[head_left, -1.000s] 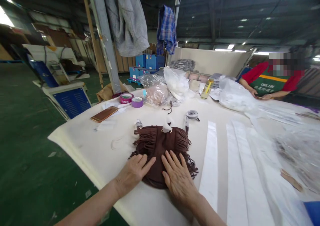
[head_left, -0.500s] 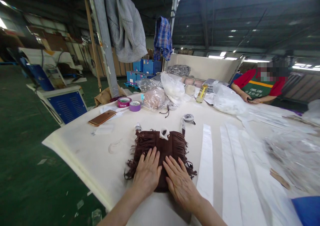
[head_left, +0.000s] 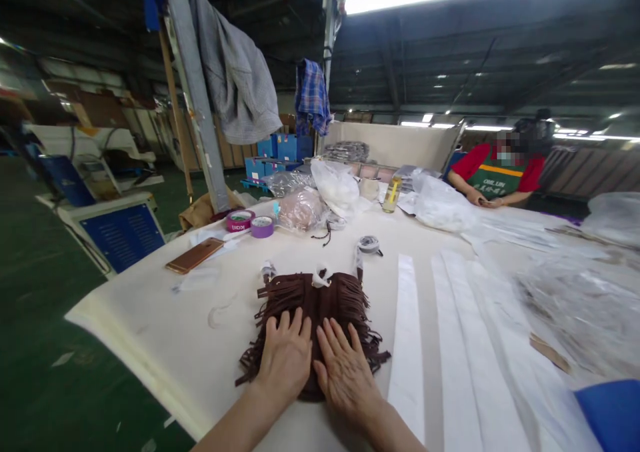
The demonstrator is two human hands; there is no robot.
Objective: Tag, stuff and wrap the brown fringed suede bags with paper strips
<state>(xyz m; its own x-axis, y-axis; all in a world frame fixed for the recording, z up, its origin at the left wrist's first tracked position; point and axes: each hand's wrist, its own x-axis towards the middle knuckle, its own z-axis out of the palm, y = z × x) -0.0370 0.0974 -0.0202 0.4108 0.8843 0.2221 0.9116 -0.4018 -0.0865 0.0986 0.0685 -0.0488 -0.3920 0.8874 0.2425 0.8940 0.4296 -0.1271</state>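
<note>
A dark brown fringed bag [head_left: 327,300] lies flat on the white-covered table, its strips of fringe splayed out at both sides. My left hand [head_left: 286,355] rests palm down on its left half, the fingers stretched out and slightly bent. On the right half, my right hand [head_left: 345,372] lies flat with fingers spread. White wrapping [head_left: 321,277] is tied at the middle of the top edge. A wrapped strap [head_left: 369,244] runs from the upper right corner and ends in a coil. Both palms cover much of the bag's lower front.
White strips [head_left: 406,345] lie to the right, with clear plastic bags [head_left: 583,292] beyond. A phone [head_left: 195,255], tape rolls [head_left: 262,227] and a bottle [head_left: 392,194] stand or lie farther back. A co-worker [head_left: 500,172] sits across the table at the right.
The camera view has tilted up and shifted slightly. My left fingers have drawn back and bent a little on the bag; my right hand stays flat on it.
</note>
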